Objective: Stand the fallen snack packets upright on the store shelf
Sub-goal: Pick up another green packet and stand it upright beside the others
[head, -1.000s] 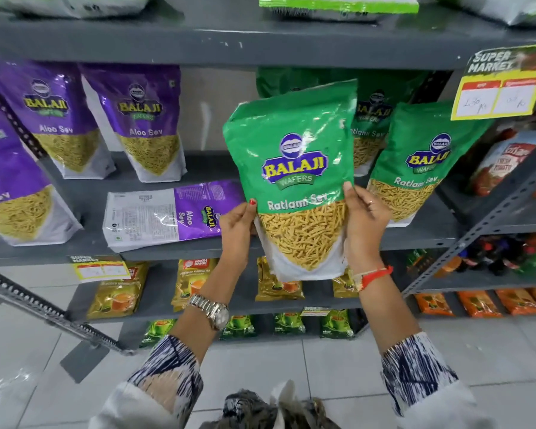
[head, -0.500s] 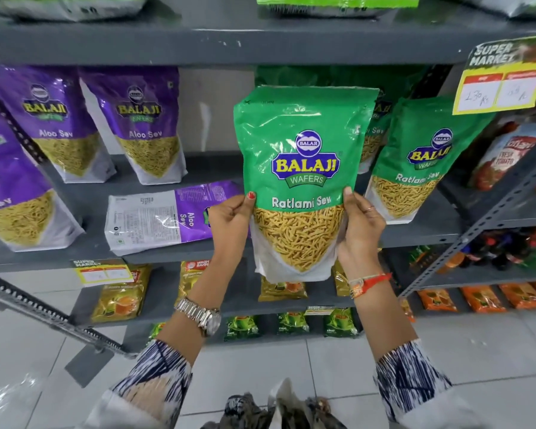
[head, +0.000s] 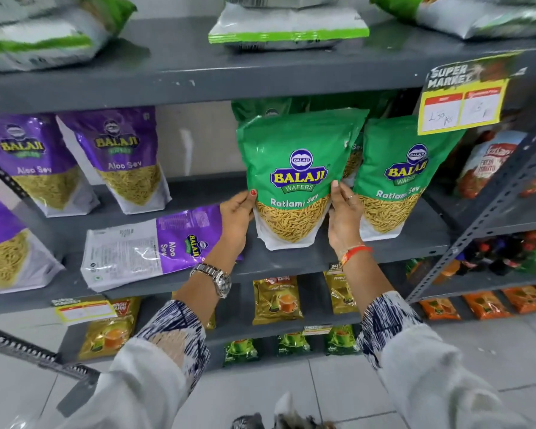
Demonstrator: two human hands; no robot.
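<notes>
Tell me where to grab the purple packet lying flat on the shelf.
Take the purple packet by its two long edges, reaching in from the front. It lies on its side with its top toward the green packet, so it must be turned to stand.

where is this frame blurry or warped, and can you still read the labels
Head view: the top-shelf packets and the price tag are smeared, its handwriting unreadable; the wide lens bows the shelf edge and splays the sides. The green Ratlami Sev packet held between the left hand and right hand reads clearly. Soft glare streaks the purple Aloo Sev packets.
</notes>
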